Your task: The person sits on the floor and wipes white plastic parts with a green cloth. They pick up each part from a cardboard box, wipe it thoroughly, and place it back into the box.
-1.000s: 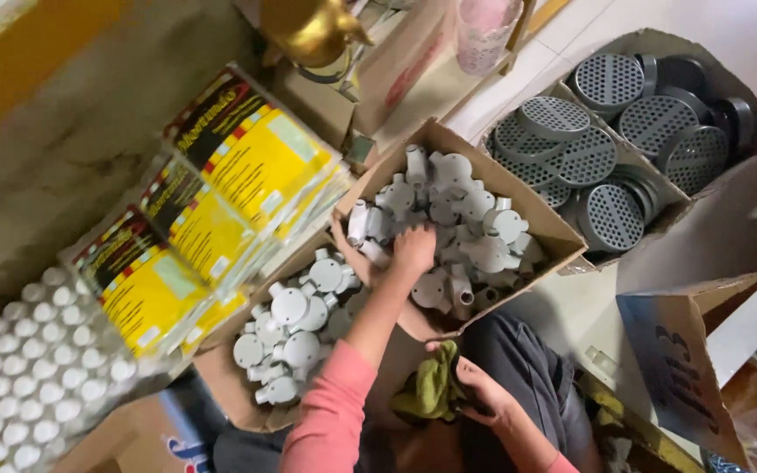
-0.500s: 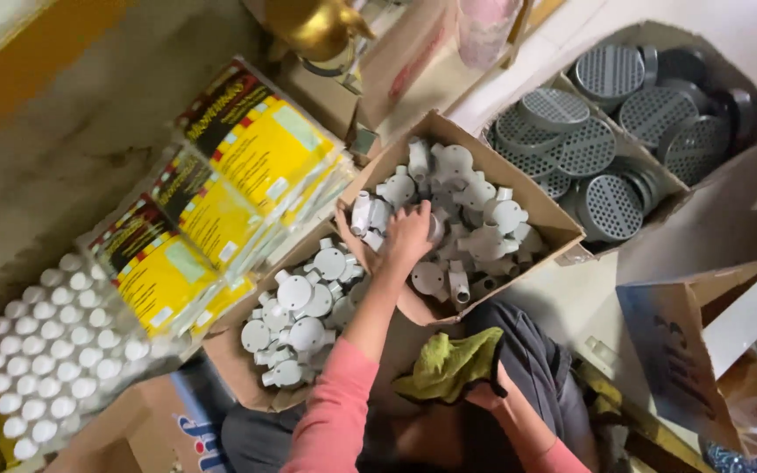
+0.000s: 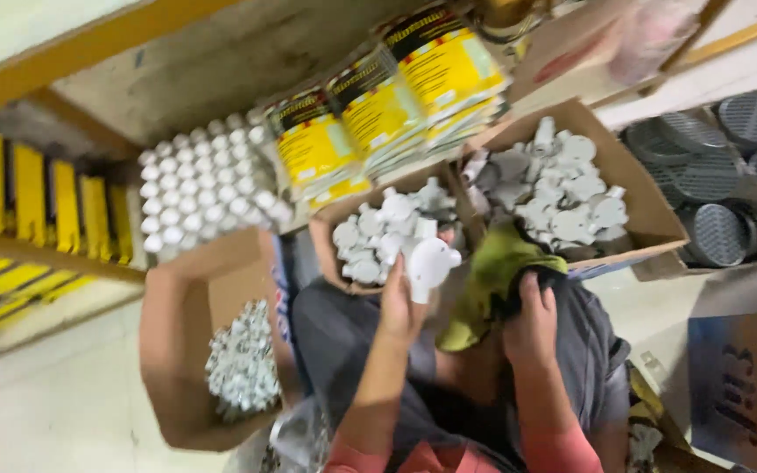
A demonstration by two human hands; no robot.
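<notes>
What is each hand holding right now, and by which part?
The left hand grips a white plastic pipe fitting by its lower end. The right hand clutches a yellow-green cloth at its bunched edge.

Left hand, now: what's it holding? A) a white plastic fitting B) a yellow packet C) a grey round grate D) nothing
A. The left hand grips a white plastic fitting raised above the cardboard box of similar white fittings, while the right hand clutches a green cloth beside it.
</notes>
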